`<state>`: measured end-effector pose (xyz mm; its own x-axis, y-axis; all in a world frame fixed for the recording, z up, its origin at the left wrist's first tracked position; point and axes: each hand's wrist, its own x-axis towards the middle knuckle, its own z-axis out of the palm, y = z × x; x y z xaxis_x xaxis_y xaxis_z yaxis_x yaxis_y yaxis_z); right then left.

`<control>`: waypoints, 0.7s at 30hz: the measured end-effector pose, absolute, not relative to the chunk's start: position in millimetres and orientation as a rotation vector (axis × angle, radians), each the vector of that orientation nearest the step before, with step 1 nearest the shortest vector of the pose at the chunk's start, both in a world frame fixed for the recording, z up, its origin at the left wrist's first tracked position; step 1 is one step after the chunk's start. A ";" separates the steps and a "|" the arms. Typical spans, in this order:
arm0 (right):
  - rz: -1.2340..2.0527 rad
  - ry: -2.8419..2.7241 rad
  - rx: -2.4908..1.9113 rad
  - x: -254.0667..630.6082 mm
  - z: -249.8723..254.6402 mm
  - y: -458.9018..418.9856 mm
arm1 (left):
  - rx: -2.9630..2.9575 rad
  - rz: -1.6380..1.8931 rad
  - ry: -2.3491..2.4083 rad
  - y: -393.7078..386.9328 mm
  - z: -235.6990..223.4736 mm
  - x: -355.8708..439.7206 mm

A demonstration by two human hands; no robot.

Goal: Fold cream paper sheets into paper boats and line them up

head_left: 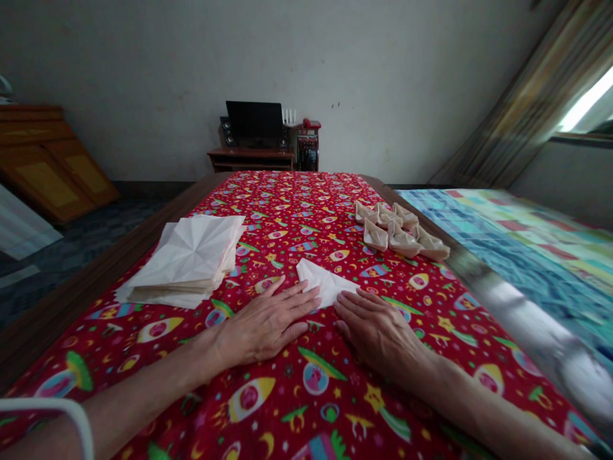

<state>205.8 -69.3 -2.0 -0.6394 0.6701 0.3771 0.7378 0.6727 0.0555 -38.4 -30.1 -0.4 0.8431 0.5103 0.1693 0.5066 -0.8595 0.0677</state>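
Note:
A small folded piece of white paper lies on the red patterned tablecloth in front of me. My left hand rests flat with its fingers stretched over the paper's left edge. On the other side my right hand lies palm down, fingertips pressing the paper's right lower edge. To the left is a stack of creased white paper sheets. Several folded paper shapes with pointed corners stand in rows at the right.
The cloth covers a long dark wooden table. Beyond its far end stand a monitor and a red telephone. A bed with a patchwork cover is on the right, a wooden cabinet on the left. A white curved bar shows at lower left.

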 end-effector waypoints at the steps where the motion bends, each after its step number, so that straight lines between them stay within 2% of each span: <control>1: -0.286 -2.560 -1.118 205.7 -1.5 -69.2 | 2.998 0.290 0.815 -31.7 -0.8 -42.0; 5: -0.271 -2.553 -1.150 202.3 3.5 -60.7 | 2.980 0.328 0.780 -35.9 1.4 -47.1; 10: -0.273 -2.505 -1.334 196.9 4.8 -36.2 | 2.824 0.604 0.782 -18.4 8.7 -22.7; 21: -0.317 -2.238 -1.404 231.0 -22.6 -33.3 | 2.641 0.597 0.866 63.8 -5.3 -11.2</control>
